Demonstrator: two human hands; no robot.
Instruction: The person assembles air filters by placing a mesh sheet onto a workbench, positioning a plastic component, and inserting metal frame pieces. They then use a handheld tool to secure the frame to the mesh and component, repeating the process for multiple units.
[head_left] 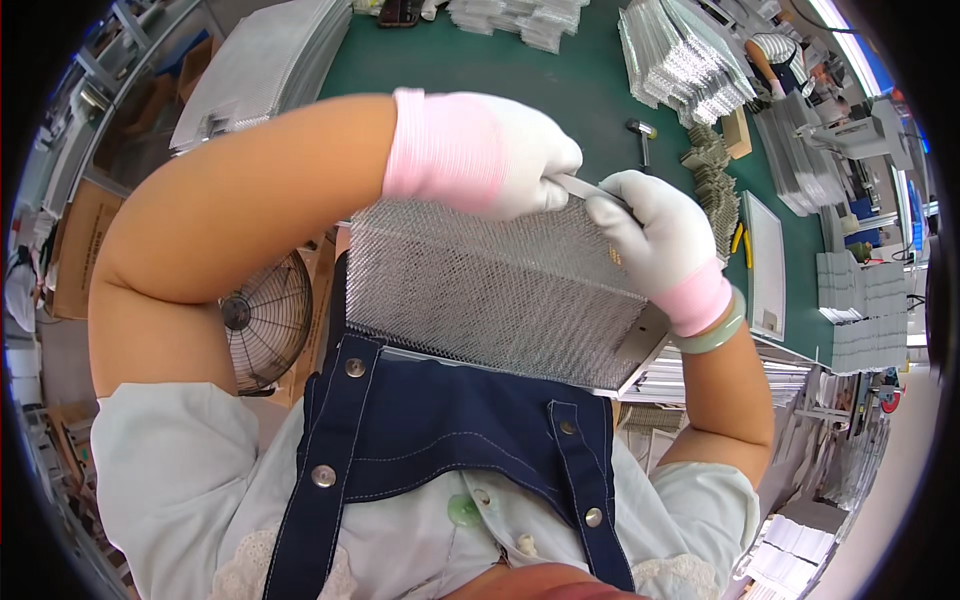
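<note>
A short, thin, pale grey strip [585, 188] spans the gap between my two hands. White gloves with pink cuffs cover both. My left hand [525, 155] is closed, its fingertips pinching the strip's left end. The thumb and fingers of my right hand [665, 232] close on the other end. Below them, a silver metal mesh panel [480, 290] lies between my body and the green table, reaching almost to my dark blue apron. What the strip is made of cannot be made out.
On the green table [440, 75] lie a hammer [643, 143], yellow-handled pliers [740, 240] and a white frame [766, 265]. Stacked mesh sheets [680, 60] stand at the back right, more panels [265, 75] at the back left. A fan [265, 320] is at left. Another person [782, 55] works far right.
</note>
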